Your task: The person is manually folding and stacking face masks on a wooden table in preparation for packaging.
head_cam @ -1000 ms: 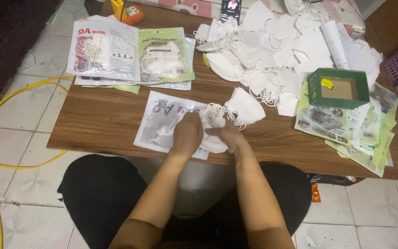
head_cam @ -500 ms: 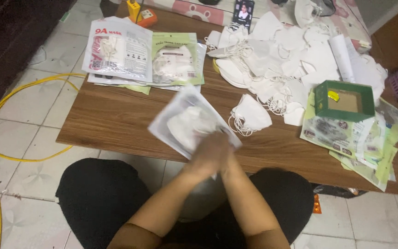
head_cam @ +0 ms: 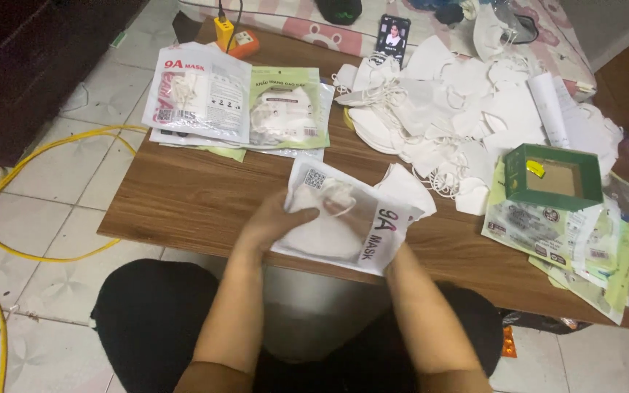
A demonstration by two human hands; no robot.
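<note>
Pinched between both my hands: left hand (head_cam: 274,222) steadies the clear plastic pouch (head_cam: 351,225); right hand (head_cam: 362,218), inside, grips the white folded mask (head_cam: 318,229).

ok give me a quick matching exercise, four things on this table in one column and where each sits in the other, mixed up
Things:
1. green box
2. phone
3. clear pouch with a white mask
4. yellow plug block

Places:
a. far edge, left of the phone
b. between the left hand and the right hand
c. on flat packets at the right end
d. far edge, past the loose white masks

Pairs: 1-c, 2-d, 3-b, 4-a
</note>
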